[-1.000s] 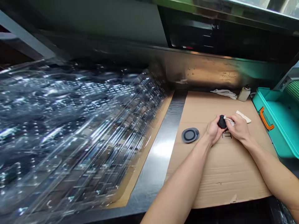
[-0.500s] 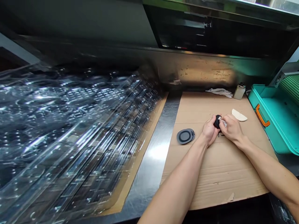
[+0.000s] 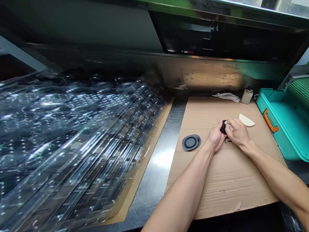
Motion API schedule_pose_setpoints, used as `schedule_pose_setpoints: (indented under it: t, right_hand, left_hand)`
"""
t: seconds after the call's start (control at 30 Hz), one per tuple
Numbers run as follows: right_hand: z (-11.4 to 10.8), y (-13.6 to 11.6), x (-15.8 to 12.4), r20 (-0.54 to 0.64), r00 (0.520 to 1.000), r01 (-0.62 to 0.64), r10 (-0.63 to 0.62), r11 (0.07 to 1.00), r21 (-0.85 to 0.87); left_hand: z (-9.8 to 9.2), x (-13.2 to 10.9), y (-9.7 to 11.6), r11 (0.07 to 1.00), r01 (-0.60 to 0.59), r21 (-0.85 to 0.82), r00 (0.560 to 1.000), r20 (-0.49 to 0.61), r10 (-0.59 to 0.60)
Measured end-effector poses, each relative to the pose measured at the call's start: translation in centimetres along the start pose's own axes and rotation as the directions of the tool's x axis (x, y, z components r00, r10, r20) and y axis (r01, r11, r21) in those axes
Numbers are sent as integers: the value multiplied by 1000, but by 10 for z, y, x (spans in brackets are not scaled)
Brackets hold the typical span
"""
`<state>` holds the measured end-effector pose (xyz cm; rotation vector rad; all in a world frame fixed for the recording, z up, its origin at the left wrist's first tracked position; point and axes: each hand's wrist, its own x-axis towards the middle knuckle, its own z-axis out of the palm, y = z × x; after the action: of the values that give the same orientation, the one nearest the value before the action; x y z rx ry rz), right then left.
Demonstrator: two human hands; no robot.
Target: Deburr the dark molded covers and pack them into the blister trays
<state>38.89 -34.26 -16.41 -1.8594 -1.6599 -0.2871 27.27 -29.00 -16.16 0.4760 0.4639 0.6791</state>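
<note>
Over the cardboard sheet (image 3: 212, 183), my left hand (image 3: 216, 137) is closed around a small black rounded part (image 3: 223, 127). My right hand (image 3: 238, 132) pinches a thin white piece (image 3: 229, 125) and presses its tip against the black part's face; fingers hide most of it, so I cannot tell if it is a swab or a cloth. To the left of my hands lies a flat dark grey oval part (image 3: 191, 142) with a ring in its middle. Just beyond my right hand is a cream half-moon pad (image 3: 246, 120).
Stacked clear plastic trays (image 3: 96, 141) fill the left side. At the back are a white glove (image 3: 226, 97) and a small bottle with a dark cap (image 3: 247, 95). A teal bin (image 3: 282, 138) with an orange handle (image 3: 270, 120) stands at the right, below a metal machine frame.
The view has shifted very slightly. Both hands keep their hold, with the white piece still against the black part; the things on the cardboard have not moved.
</note>
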Motion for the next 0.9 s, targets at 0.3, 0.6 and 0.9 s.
schedule_pose_setpoints:
  t: [0.3, 0.6, 0.9]
  right_hand:
    - [0, -1, -5, -13, 1000, -11, 11, 1000, 2]
    - [-13, 12, 10, -106, 985, -129, 138, 988, 86]
    - [-40, 36, 0, -274, 914, -276, 299, 954, 119]
  left_hand:
    - [1, -1, 1, 1000, 1, 0, 1000, -2, -1]
    - [0, -2, 3, 998, 57, -13, 998, -11, -57]
    - [-1, -3, 16, 980, 172, -103, 983, -48, -178]
